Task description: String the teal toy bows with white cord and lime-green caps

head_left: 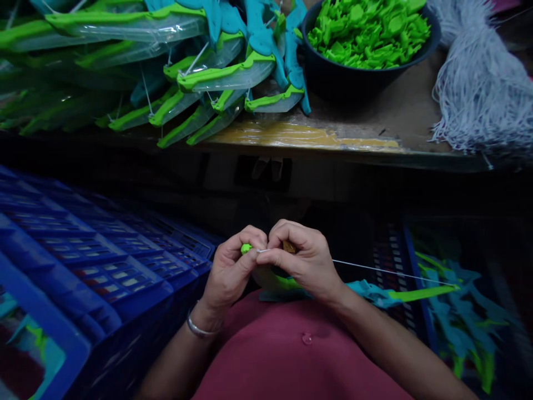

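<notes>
My left hand is closed, pinching a small bright green plastic piece between thumb and fingers. My right hand meets it fingertip to fingertip, pinched on a white string. From there the string runs taut to the right, to the tip of a teal and green plastic toy lying across my lap, partly hidden behind my right hand and forearm. A small brown item shows at my right fingers; what it is I cannot make out.
On the workbench ahead lie stacked teal and green toys, a dark bowl of green pieces and a bundle of white strings. Blue crates stand at my left; another crate with toys is at right.
</notes>
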Demonstrator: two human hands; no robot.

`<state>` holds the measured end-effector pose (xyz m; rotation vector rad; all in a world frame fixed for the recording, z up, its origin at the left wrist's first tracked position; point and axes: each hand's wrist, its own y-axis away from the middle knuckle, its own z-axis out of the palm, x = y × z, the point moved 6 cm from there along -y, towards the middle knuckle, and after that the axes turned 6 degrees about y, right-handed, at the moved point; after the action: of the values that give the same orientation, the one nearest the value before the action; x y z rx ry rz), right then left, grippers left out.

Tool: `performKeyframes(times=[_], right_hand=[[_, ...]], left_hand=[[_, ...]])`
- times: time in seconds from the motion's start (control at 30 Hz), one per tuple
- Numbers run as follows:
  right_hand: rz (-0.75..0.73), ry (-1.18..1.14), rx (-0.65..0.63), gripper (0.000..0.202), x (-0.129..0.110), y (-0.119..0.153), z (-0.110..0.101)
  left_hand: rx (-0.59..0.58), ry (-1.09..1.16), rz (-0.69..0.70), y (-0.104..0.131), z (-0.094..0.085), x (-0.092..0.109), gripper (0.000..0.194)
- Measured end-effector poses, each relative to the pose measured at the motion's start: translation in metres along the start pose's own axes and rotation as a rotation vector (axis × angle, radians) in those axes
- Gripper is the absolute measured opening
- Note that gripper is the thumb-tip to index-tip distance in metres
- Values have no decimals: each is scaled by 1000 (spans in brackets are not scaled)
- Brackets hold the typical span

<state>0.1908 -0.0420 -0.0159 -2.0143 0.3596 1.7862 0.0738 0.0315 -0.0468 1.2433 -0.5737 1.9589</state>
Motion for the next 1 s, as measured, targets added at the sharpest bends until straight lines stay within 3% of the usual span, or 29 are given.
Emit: performKeyframes(times=[0.23,0.37,0.53,0.67,0.87,1.0], right_hand=[[-126,59,-15,23,-9,1,-2],[-162,211,-107,12,-20,6,-2],[-354,441,-65,14,-37,11,-5],[-466,517,-120,15,-44,13,1],[-280,474,-150,15,-40,9,-4],[-64,306,-149,9,-32,2,-11]], left_hand=[[58,51,-49,-3,3,-1,21],[122,74,-103,-2,4,-1,25],[82,169,-164,-3,10,-1,24],[36,167,-183,-4,13,1,23],[127,135,-131,0,7,0,14],[69,4,-80,2,5,0,11]])
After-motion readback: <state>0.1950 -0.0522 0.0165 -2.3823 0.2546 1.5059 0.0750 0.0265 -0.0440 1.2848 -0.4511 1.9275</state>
